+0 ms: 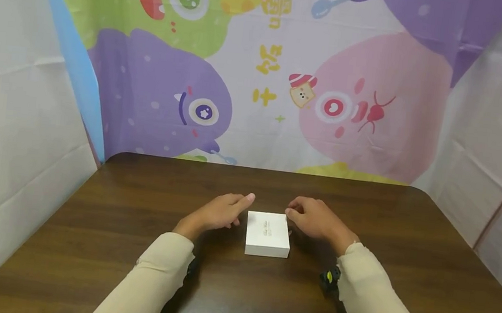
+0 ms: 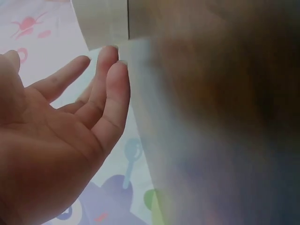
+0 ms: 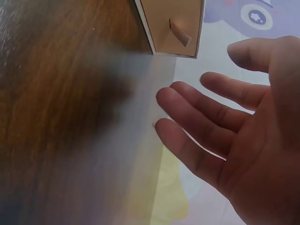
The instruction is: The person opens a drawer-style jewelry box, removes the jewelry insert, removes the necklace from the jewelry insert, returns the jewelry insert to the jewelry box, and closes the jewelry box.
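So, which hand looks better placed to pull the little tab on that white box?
Probably the right hand: it is empty, and the tab sticks out on its side of the white box. The left hand, also empty, is by the opposite side, where no tab shows.

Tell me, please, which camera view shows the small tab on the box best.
The right wrist view: the tab stands out against the brown side of the box. The head view shows at most a tiny bit beyond the box's edge; the left wrist view shows another side of the box, without the tab.
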The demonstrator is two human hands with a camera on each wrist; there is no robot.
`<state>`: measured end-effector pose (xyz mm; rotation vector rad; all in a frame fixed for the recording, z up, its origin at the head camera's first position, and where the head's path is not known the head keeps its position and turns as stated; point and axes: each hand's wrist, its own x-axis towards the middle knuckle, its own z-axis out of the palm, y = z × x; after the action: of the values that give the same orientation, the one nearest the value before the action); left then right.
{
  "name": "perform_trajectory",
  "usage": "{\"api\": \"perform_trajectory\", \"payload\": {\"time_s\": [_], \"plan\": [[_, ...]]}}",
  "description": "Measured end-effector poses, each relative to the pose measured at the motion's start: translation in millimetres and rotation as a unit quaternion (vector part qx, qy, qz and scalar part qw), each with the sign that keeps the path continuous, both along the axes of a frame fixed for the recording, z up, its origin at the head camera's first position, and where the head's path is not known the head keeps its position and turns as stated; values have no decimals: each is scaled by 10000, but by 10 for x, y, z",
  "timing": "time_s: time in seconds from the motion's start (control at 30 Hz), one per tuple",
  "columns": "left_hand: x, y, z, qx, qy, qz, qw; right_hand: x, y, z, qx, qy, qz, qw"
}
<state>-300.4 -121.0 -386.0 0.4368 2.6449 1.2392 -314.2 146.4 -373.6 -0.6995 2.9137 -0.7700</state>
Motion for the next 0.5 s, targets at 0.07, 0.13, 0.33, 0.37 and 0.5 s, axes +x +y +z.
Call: {"api": "perform_trajectory", "payload": {"time_s": [0.07, 0.13, 0.33, 0.37, 0.5], "plan": [[-1, 28, -8, -48, -44, -22, 10000, 14, -15, -1, 46, 8, -18, 10000], [2, 52, -14, -24, -78, -20, 10000, 30, -32, 1, 79, 1, -28, 10000], [-4, 85, -43, 212, -354, -115, 9991, 83, -73, 17, 257, -15, 76, 9996], [-13, 82, -52, 302, -404, -127, 9986, 87, -79, 20, 268, -5, 92, 9996], [-61, 63, -87, 655, -572, -181, 9960, 93, -103, 31, 262, -22, 108, 9996]]}}
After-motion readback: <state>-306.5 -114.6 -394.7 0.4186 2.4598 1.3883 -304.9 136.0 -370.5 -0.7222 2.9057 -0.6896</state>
